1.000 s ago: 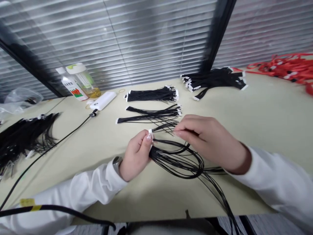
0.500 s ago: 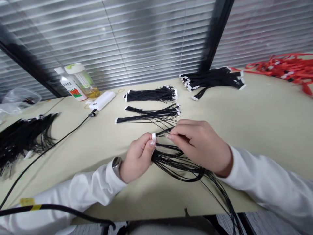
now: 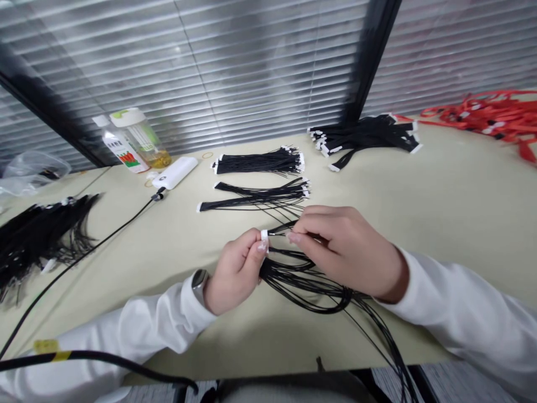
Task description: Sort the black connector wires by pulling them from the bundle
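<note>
Over the front of the pale table [image 3: 419,224], between the two hands, hangs a loose bundle [image 3: 293,285] of black wires, its loops bowing toward the near edge and its long ends trailing past that edge at the right. As a whole it looks light and limp, a little springy at the bends, so the loops are likely to sag and tangle unless gathered where they meet the left hand [image 3: 232,274]. That hand grips the white connector [image 3: 264,235] between thumb and forefinger, with the looped wires bunched just below at its fingers. The right hand [image 3: 352,252] is pinched, thumb against forefinger, on one thin strand [image 3: 282,234], its other fingers curled in. Probably hard plastic, the connector should be best held by its sides, leaving the face toward the right hand uncovered; being small and smooth, it could twist if pressed off-centre. The strand is likely the most delicate part: held far back it would probably buckle, so a hold close behind its tip seems right. That tip is near the connector; whether it touches, I cannot tell
</note>
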Demonstrator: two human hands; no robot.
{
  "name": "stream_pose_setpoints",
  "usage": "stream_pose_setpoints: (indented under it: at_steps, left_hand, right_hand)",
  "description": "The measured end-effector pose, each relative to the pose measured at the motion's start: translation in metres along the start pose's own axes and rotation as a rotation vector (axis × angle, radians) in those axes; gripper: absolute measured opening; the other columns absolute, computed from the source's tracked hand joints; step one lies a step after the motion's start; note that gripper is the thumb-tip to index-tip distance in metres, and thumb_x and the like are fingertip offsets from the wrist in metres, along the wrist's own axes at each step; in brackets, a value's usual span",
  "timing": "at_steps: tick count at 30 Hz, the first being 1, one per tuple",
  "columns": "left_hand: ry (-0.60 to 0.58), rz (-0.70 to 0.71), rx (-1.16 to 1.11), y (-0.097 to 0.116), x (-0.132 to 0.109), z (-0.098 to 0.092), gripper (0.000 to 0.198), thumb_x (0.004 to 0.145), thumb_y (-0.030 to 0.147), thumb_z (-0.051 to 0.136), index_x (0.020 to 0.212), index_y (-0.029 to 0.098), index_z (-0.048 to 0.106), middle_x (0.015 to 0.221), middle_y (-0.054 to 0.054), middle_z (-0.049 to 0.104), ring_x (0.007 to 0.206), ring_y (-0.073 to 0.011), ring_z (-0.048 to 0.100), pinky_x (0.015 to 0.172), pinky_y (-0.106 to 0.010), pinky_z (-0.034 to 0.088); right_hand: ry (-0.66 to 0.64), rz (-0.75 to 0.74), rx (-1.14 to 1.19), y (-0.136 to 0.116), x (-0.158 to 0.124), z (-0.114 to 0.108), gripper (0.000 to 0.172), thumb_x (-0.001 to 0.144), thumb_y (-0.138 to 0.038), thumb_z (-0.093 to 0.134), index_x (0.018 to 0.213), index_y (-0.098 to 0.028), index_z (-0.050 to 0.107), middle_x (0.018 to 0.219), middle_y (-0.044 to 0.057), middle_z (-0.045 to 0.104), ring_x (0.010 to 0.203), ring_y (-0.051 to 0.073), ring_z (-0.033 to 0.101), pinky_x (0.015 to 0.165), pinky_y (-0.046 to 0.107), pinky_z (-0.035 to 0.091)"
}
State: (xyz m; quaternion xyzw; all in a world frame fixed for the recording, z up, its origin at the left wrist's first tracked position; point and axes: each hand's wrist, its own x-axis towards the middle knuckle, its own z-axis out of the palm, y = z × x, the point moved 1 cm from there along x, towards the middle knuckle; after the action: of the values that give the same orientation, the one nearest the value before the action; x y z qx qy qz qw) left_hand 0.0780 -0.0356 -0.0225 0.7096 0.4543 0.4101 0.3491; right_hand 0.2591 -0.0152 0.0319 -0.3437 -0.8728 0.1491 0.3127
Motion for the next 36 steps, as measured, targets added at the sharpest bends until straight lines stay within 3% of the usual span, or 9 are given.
stream_pose_setpoints:
  at_steps: [36]
  left_hand:
    - [-0.033,0.037,0.011,0.0009,-0.0016,0.0003,0.031,0.091,0.039,0.033,0.069,0.018,0.041,0.049,0.005,0.040,0.045,-0.0082,0.036,0.045,-0.021,0.031]
  right_hand:
    - [-0.076,0.054,0.109,-0.0004,0.0005,-0.0024,0.023,0.079,-0.010,0.048,0.058,-0.016,0.049,0.057,-0.003,0.047,0.056,0.008,0.043,0.056,0.021,0.032]
